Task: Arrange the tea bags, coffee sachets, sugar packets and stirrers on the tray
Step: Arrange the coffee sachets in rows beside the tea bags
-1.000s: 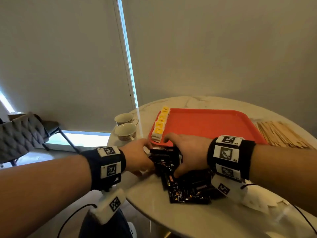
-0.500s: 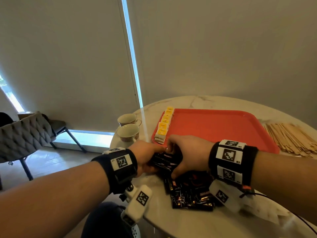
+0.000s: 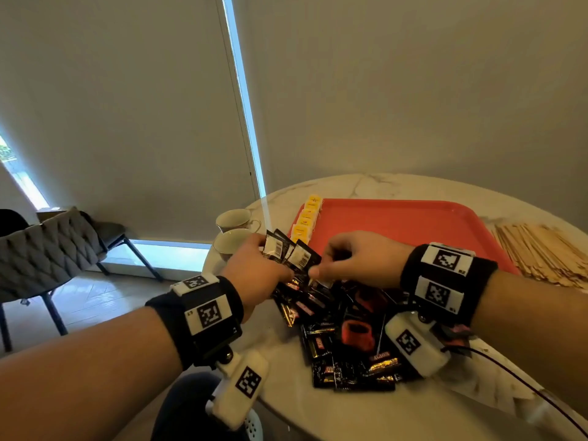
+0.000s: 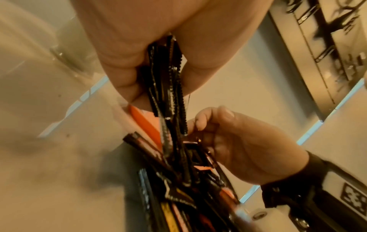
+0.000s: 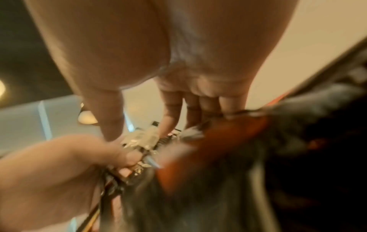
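Since a second ago, my left hand (image 3: 254,268) has lifted fanned bunch of sachets (image 3: 288,251) off pile (image 3: 343,338). Left fingers curled tight round bunch. My right hand (image 3: 356,259) pinches near corner of one sachet in fan, thumb against forefinger, though wrist view blurred. Pile lies on table (image 3: 318,409), near edge of red tray (image 3: 397,224). Tea bags (image 3: 307,218) line tray's left rim. Stirrers (image 3: 541,253) right of tray.
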A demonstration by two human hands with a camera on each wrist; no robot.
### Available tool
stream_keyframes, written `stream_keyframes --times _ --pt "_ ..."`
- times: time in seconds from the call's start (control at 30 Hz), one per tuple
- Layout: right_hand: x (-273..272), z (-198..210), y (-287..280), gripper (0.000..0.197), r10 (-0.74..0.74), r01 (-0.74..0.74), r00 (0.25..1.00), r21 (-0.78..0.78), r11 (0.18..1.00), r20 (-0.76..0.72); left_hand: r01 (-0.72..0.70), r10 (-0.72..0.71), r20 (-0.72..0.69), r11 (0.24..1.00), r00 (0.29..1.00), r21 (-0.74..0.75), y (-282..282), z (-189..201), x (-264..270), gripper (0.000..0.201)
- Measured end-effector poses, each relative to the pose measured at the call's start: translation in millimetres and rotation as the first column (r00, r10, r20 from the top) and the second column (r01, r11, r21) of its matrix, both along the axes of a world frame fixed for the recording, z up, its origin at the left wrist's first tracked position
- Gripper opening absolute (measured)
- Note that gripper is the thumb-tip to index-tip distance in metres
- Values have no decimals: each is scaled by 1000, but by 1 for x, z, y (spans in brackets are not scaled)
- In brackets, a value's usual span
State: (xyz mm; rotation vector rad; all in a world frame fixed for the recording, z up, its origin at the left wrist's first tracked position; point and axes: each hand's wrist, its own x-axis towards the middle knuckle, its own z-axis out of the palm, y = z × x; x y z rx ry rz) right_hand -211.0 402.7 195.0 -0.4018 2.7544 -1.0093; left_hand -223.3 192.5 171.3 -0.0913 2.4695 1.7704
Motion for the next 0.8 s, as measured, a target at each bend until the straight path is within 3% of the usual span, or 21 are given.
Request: stream_keyframes --times 0.1,0.2,0.4,0.5,0.67,0.8 --pt "-14 -5 5 49 -155 145 987 -160 976 -52 -35 37 -141 999 989 16 -5 14 0 61" --pt "-28 -11 10 62 -236 235 971 -382 894 45 -53 72 -237 995 969 84 -6 22 -8 60" --pt "-34 -10 6 38 -118 246 963 -605 757 243 -40 96 -334 985 938 169 22 11 -29 57" --pt "-38 -14 6 29 -70 241 959 -658 713 275 28 29 -325 985 945 170 36 3 -36 58" --pt "-48 -17 14 37 -69 272 956 -779 564 284 111 -60 -221 968 973 225 49 -4 -45 62" --pt "-56 -16 9 37 -21 224 962 -743 630 273 146 -124 -134 973 983 176 54 3 -41 56"
